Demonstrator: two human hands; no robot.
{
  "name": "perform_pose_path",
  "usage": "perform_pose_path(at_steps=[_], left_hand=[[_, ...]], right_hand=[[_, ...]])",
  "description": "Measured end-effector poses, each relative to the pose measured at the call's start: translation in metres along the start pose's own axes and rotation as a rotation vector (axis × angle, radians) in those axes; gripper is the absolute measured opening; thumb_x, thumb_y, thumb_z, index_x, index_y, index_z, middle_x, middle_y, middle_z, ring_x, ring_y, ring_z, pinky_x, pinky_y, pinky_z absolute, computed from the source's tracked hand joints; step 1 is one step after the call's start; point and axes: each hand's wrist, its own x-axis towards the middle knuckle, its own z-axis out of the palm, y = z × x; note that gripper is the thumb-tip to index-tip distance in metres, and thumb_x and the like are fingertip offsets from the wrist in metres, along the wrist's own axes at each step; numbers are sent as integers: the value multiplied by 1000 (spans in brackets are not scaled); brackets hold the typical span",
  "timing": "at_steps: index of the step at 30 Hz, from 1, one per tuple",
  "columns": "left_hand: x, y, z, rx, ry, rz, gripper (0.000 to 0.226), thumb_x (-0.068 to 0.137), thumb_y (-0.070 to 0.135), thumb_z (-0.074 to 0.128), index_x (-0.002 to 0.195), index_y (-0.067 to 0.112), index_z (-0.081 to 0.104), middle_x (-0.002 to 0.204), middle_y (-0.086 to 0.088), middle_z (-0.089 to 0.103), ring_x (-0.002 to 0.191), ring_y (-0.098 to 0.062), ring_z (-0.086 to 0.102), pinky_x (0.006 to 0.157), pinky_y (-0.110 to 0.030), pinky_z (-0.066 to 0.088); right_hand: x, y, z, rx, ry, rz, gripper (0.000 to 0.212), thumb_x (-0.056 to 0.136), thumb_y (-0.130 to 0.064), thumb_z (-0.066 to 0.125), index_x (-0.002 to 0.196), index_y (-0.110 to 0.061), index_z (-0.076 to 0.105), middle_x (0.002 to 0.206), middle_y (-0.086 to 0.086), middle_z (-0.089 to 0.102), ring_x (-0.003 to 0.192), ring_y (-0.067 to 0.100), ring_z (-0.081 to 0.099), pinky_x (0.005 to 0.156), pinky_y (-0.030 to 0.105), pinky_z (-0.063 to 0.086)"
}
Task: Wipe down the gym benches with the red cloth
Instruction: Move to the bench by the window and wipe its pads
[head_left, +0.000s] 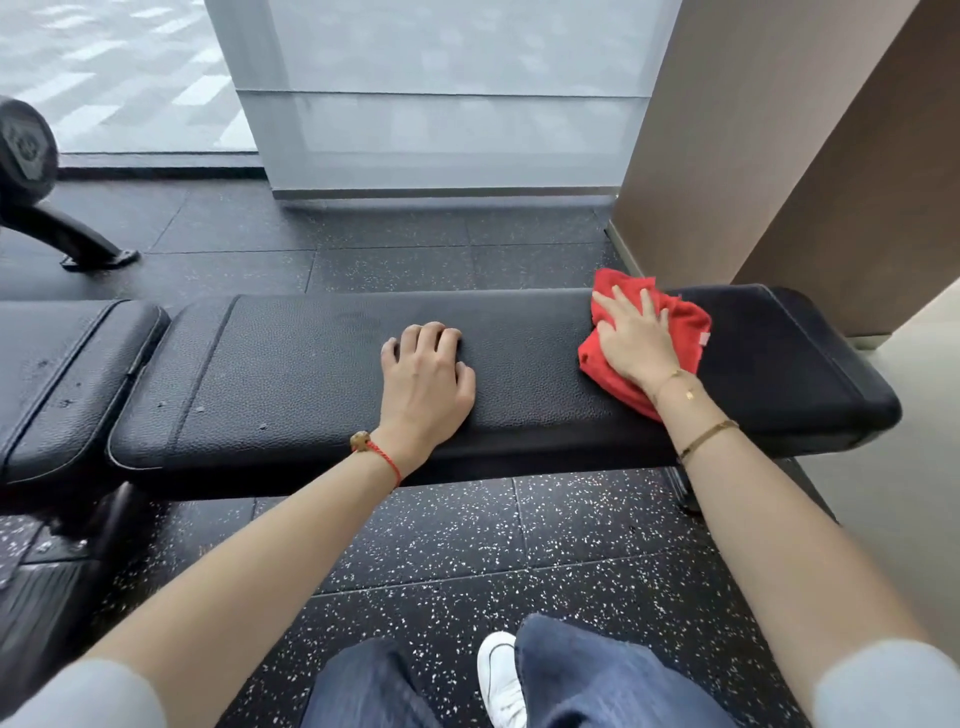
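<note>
1. Cloth (680, 332), red and bunched, lay on the bench (311, 364) toward its right end, flat on the black pad.
2. Right hand (636, 338) pressed down on the cloth, fingers straight and spread across it, palm flat, nothing pinched.
3. Left hand (426, 374) rested on the bare pad near the middle, well apart from the cloth, fingers loosely curled against the surface and holding nothing.
4. Left wrist wore a red string (382, 454); right wrist carried thin gold bracelets (706, 436).
5. Second pad (62, 374) sat just beside the bench's left end, a narrow gap between them, small scuffs showing on both.
6. Floor (441, 561) below was black, speckled with white, laid in tiles.
7. Shoe (501, 675), white, showed at the bottom between blue trouser legs.
8. Brown wall (753, 156) stood behind the bench's right end; a pale grey panel (447, 104) rose behind the middle.
9. Dark rack foot (78, 239) stood on the floor at far left, beyond the pads.
</note>
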Motion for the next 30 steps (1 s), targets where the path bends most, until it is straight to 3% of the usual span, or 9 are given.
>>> perform_pose_path(at_steps=[5, 9, 24, 30], left_hand=[[0, 2, -1, -15, 26, -15, 33, 85, 29, 47, 114, 18, 58, 125, -2, 57, 119, -26, 48, 104, -47, 35], [-1, 3, -2, -12, 18, -18, 33, 86, 28, 48, 115, 18, 58, 125, -1, 58, 120, -26, 48, 104, -47, 34], [-9, 7, -9, -6, -79, 3, 46, 94, 28, 41, 138, 15, 49, 147, -4, 46, 138, -24, 35, 116, -51, 23], [-8, 9, -8, 1, -74, -11, 44, 92, 27, 42, 133, 14, 51, 144, -5, 49, 136, -25, 37, 115, -52, 24]], right_hand=[[-21, -55, 19, 37, -54, -254, 51, 97, -23, 38, 147, -32, 35, 161, -5, 21, 150, 26, 5, 121, 49, -1], [-62, -47, 23, 81, -50, -364, 52, 97, -22, 42, 147, -35, 36, 160, -8, 23, 150, 23, 5, 121, 46, -1], [-80, -37, 20, 115, -13, -273, 48, 98, -22, 38, 144, -36, 39, 159, -8, 24, 150, 24, 6, 120, 46, -2], [-65, -41, 18, 124, -31, -239, 48, 99, -23, 36, 146, -33, 37, 160, -7, 22, 151, 25, 2, 121, 46, -4]])
